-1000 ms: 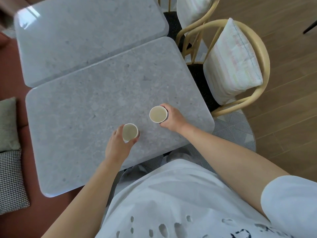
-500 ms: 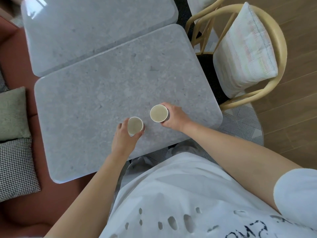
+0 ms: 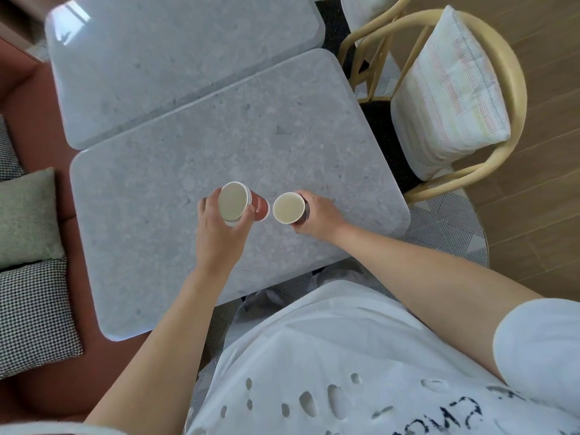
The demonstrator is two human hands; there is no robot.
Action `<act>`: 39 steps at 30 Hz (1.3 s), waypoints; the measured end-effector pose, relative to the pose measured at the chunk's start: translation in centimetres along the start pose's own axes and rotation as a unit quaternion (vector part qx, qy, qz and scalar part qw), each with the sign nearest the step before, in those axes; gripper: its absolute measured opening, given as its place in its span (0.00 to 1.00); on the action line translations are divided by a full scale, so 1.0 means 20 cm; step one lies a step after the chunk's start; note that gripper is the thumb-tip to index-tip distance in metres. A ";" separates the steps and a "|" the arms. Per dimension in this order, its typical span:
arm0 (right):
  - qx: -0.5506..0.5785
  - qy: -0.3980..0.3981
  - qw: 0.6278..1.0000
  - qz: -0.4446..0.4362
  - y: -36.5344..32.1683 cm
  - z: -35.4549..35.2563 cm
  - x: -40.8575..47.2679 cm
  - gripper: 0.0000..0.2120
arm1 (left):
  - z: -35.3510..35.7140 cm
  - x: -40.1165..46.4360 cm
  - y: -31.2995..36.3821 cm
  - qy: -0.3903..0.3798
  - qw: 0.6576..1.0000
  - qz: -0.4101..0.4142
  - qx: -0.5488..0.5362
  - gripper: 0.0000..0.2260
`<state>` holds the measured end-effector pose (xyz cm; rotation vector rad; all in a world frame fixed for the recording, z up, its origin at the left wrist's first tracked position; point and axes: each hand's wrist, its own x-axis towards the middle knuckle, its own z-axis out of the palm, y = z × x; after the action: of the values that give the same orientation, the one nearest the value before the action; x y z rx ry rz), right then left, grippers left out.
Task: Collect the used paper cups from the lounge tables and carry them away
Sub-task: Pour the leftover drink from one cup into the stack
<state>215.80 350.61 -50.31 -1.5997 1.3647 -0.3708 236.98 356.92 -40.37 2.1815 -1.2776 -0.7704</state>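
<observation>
Two paper cups are over the near grey stone table (image 3: 219,146). My left hand (image 3: 216,233) grips a red-brown paper cup (image 3: 233,202) with a cream inside, lifted and tilted so its mouth faces me and its base points right. Its rim looks layered, like nested cups. My right hand (image 3: 317,215) holds a second, darker paper cup (image 3: 288,208) upright by its side, just right of the first. The two cups are close together with a small gap between them.
A second grey table (image 3: 175,58) adjoins at the back. A wooden chair (image 3: 508,89) with a pale striped cushion (image 3: 448,95) stands at the right on a patterned rug. A red-brown sofa with green (image 3: 25,218) and houndstooth (image 3: 31,312) cushions lies on the left.
My left hand has lifted its cup off the table and tilted it toward the right-hand cup. My right hand and its cup stayed put. The view shifted slightly.
</observation>
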 end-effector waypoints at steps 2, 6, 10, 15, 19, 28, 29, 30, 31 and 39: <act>0.001 -0.001 1.000 0.000 0.00 0.00 0.00 0.30 | 0.00 0.00 0.04 -0.003 1.000 0.017 -0.016 0.35; -0.006 -0.012 1.000 -0.017 -0.01 0.00 0.00 0.30 | 0.03 0.00 0.06 -0.022 0.999 0.033 -0.028 0.33; -0.009 -0.016 0.999 -0.034 -0.01 -0.01 0.00 0.29 | 0.06 0.02 0.04 -0.049 0.998 0.043 -0.018 0.32; -0.019 -0.024 0.999 -0.044 -0.01 -0.01 0.00 0.29 | 0.10 0.03 0.00 -0.075 0.996 0.036 0.010 0.32; -0.028 -0.031 0.998 -0.046 -0.01 -0.01 0.00 0.29 | 0.13 0.03 -0.04 -0.101 0.994 0.024 0.017 0.33; -0.054 -0.040 0.996 -0.056 0.00 -0.01 0.00 0.29 | 0.17 0.03 -0.09 -0.138 0.989 0.011 0.048 0.34; -0.058 -0.042 0.996 -0.059 0.00 0.00 0.00 0.29 | 0.17 0.03 -0.09 -0.142 0.989 0.011 0.049 0.34; -0.060 -0.044 0.995 -0.063 0.00 0.00 0.00 0.29 | 0.18 0.03 -0.09 -0.147 0.988 0.011 0.048 0.34; -0.063 -0.046 0.995 -0.064 0.00 0.00 0.00 0.29 | 0.18 0.04 -0.09 -0.151 0.987 0.012 0.048 0.34; -0.073 -0.064 0.993 -0.065 0.00 0.00 0.00 0.28 | 0.21 0.04 -0.08 -0.169 0.984 0.013 0.045 0.33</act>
<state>215.76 350.62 -50.39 -1.8078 1.2174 -0.2462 235.37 356.23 -44.59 2.1628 -1.5276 -1.1297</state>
